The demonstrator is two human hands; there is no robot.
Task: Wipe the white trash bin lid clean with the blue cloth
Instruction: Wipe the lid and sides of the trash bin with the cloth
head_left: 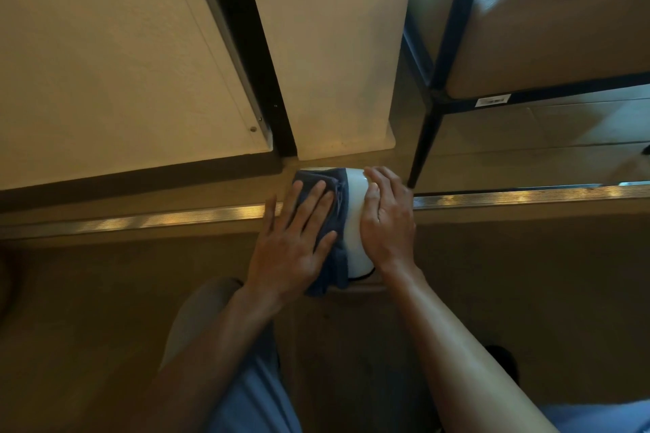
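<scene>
- Label (493,100): a white sticker with dark print is fixed to the black metal frame (453,21) at upper right; the print is too small to read.
- Left hand (292,242): palm down, fingers straight and spread, pressing flat on the blue cloth (336,257). Forearm enters from lower left.
- Right hand (387,221): palm down, fingers extended and close together, resting on the right side of the white trash bin lid (355,221); it grips nothing.
- White trash bin lid: smooth, glossy, domed, at frame centre on the floor just in front of the white wall panel (334,46). A dark edge shows at its near rim.
- Blue cloth: soft, creased fabric draped over the lid's left half, hanging past its near edge.
- Ribbed metal strip (527,195): runs across the floor, passing behind both hands.
</scene>
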